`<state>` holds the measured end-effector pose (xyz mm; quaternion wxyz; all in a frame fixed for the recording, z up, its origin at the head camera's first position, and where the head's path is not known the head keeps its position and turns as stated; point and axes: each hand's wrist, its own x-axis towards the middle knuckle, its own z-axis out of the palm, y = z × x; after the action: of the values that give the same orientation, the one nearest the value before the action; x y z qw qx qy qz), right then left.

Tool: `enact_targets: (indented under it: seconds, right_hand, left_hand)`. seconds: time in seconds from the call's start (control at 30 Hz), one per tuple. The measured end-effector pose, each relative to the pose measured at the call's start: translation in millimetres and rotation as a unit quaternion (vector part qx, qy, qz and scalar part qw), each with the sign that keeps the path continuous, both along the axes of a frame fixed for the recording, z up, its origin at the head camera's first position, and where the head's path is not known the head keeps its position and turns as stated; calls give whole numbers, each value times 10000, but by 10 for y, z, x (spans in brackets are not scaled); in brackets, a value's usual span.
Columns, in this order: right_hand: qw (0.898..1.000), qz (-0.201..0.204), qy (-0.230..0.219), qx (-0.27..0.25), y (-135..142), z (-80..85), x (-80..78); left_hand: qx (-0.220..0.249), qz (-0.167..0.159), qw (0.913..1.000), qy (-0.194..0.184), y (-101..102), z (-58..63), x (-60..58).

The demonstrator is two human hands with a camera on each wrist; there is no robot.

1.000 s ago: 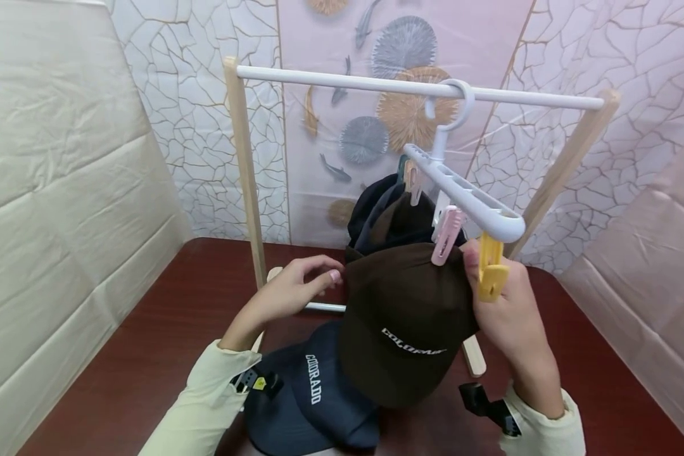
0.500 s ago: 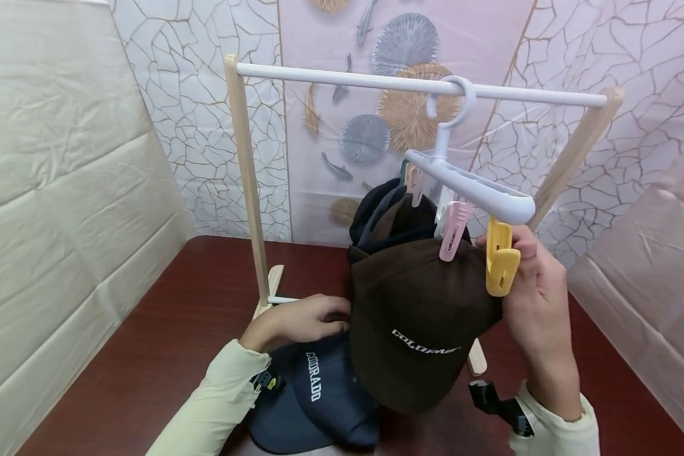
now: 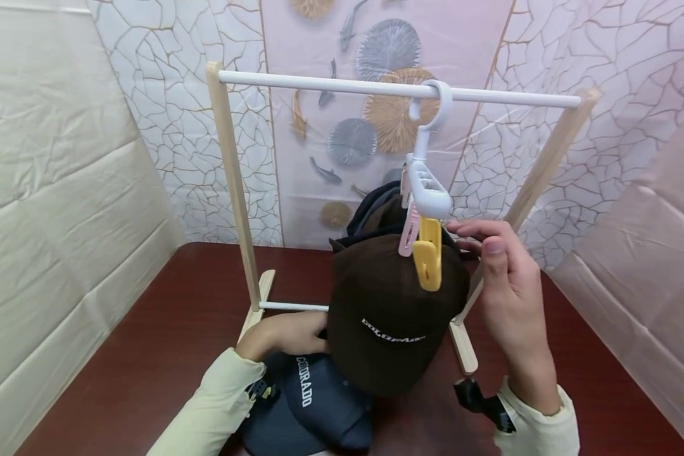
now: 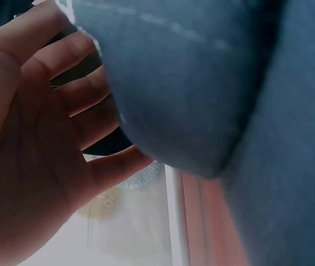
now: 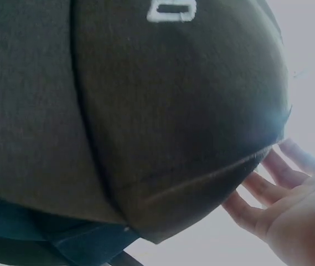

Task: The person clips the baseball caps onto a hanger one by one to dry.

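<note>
A brown cap [image 3: 376, 304] with white lettering hangs from a pale clip hanger [image 3: 427, 190], below its pink clip [image 3: 409, 233]. The yellow clip [image 3: 429, 259] dangles in front of the crown. My right hand [image 3: 504, 285] is at the cap's right side, thumb raised and fingers loosely extended; in the right wrist view its fingertips [image 5: 287, 177] meet or nearly meet the cap's edge. My left hand [image 3: 296, 332] reaches to the brown cap's lower left, fingertips hidden in the head view. In the left wrist view its spread fingers pass behind blue cap fabric [image 4: 174, 94].
A navy cap [image 3: 313, 405] lettered COLORADO lies on the dark red table [image 3: 120, 380] below my left hand. More dark caps [image 3: 376, 206] hang behind the brown one. The rack has a white bar [image 3: 319, 83] and wooden posts [image 3: 230, 183].
The hanger has turned, its near end swinging left, and the brown cap has shifted left with it. My right thumb has come away from the cap's edge. My left hand has moved lower.
</note>
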<state>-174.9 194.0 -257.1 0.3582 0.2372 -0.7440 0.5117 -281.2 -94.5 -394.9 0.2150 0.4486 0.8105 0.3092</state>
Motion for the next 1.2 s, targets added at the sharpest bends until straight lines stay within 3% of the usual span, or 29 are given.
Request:
enact_targets:
  seconds: [0.1, 0.23, 0.47, 0.6, 0.93, 1.2]
  right_hand:
    - [10000, -12, -33, 57, -35, 7, -4]
    - [9999, -51, 70, 110, -62, 4, -12]
    - [9988, 0, 472, 147, -74, 3, -25]
    - [9978, -3, 633, 186, -73, 1, -31]
    - [9968, -43, 721, 357, -103, -16, -8]
    - [9963, 26, 716, 466, -163, -32, 24]
  left_hand:
    - [133, 195, 9994, -256, -42, 8, -4]
    - [192, 268, 9994, -112, -110, 39, -29]
    - [188, 123, 9997, -120, -246, 185, -50]
    - [105, 267, 9991, -307, -346, 284, -28]
    - [37, 414, 9987, -307, -561, 447, 37]
    - [-99, 494, 9986, 156, -692, 586, 106]
